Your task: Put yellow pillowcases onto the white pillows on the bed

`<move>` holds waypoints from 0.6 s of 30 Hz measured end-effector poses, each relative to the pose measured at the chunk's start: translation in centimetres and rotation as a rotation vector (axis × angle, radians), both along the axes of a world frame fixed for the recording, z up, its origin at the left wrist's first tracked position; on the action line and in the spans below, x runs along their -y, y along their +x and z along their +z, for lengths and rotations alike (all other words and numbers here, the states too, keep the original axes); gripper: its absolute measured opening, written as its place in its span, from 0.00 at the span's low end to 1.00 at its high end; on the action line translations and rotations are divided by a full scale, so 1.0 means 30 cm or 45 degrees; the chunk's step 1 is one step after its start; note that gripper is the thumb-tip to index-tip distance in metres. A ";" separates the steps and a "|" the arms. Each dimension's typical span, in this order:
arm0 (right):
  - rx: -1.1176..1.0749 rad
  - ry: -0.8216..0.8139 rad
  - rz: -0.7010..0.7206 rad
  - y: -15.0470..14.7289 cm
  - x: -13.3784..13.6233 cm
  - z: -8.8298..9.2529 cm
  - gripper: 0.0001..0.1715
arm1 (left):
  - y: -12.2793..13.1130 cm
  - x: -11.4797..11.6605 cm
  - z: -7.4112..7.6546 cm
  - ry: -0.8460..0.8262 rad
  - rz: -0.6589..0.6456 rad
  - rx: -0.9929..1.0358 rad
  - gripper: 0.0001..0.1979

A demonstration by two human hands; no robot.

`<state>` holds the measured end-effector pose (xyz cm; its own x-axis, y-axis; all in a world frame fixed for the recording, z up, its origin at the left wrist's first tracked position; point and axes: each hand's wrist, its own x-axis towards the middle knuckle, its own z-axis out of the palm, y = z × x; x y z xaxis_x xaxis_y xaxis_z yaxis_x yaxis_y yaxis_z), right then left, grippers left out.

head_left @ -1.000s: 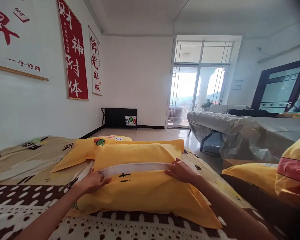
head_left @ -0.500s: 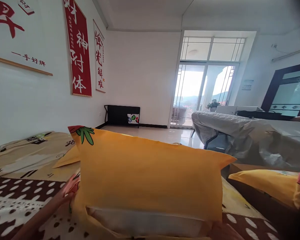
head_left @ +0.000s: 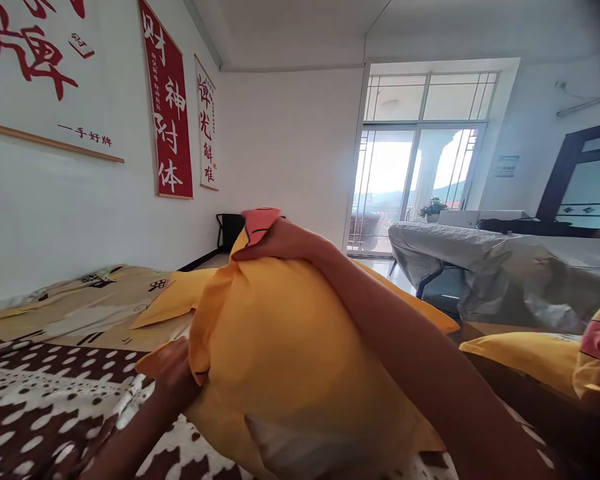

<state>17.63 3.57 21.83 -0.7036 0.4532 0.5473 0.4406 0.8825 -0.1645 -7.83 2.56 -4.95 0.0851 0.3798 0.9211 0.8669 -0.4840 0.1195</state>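
A yellow-orange pillow (head_left: 290,340) stands on edge in front of me, bunched and folded at its left end. White filling shows through a slit low on the pillowcase. My right hand (head_left: 275,241) reaches across the top and grips the far upper corner, where a pink patch of print sticks out past the fingers. At the left end, lower down, my left hand (head_left: 173,367) is closed on the pillow's other corner; part of its fingers is hidden by the fabric. Beneath lies a brown and white spotted blanket (head_left: 40,400).
Another yellow pillow (head_left: 175,297) lies behind on a beige printed sheet (head_left: 110,307). More yellow cushions (head_left: 525,357) rest at the right. Beyond stands a table under plastic sheeting (head_left: 510,267), near a glass sliding door (head_left: 405,173). Scrolls (head_left: 167,107) hang on the left wall.
My right hand has moved from the pillow's lower right to its upper corner. The pillow, spread flat towards me before, is now turned and bunched at the left. My left hand grips its corner.
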 end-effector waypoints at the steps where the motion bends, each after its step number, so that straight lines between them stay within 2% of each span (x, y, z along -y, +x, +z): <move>1: 0.039 -0.024 0.020 -0.019 -0.024 -0.002 0.21 | -0.014 0.013 0.017 -0.053 0.024 0.018 0.19; 2: 0.068 -0.012 -0.003 -0.020 -0.040 -0.011 0.18 | -0.031 0.026 0.022 -0.137 0.046 0.070 0.17; 4: 0.106 0.073 -0.180 0.018 -0.050 -0.033 0.18 | -0.068 0.050 -0.003 -0.391 0.006 0.235 0.15; 6: 0.105 0.149 -0.387 0.090 -0.040 -0.045 0.19 | -0.088 0.072 -0.064 -0.688 -0.181 0.406 0.19; 7: 0.072 0.154 -0.437 0.129 -0.029 -0.046 0.19 | -0.087 0.082 -0.097 -0.812 -0.290 0.467 0.19; 8: 0.030 0.113 -0.433 0.165 -0.015 -0.047 0.19 | -0.077 0.090 -0.126 -0.898 -0.389 0.505 0.18; 10: -0.007 -0.077 -0.300 0.219 0.015 -0.056 0.16 | -0.041 0.098 -0.158 -0.947 -0.506 0.541 0.16; 12: 0.074 -0.239 -0.162 0.247 0.033 -0.084 0.15 | 0.007 0.086 -0.145 -0.844 -0.541 0.565 0.15; 13: 0.133 -0.246 -0.134 0.253 0.033 -0.103 0.14 | 0.032 0.072 -0.121 -0.769 -0.539 0.581 0.17; 15: 0.215 -0.071 -0.224 0.257 0.007 -0.129 0.09 | 0.079 0.029 -0.029 -0.650 -0.480 0.600 0.22; 17: 0.229 0.186 -0.488 0.266 -0.044 -0.111 0.04 | 0.121 -0.026 0.132 -0.561 -0.341 0.533 0.21; 18: 0.218 0.312 -0.658 0.277 -0.075 -0.080 0.04 | 0.138 -0.052 0.242 -0.518 -0.223 0.452 0.19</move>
<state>25.95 5.80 19.42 -0.5130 0.6355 0.5770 0.8254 0.5499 0.1281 -3.69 4.12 2.31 -0.1090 0.7183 0.6871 0.6503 -0.4712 0.5958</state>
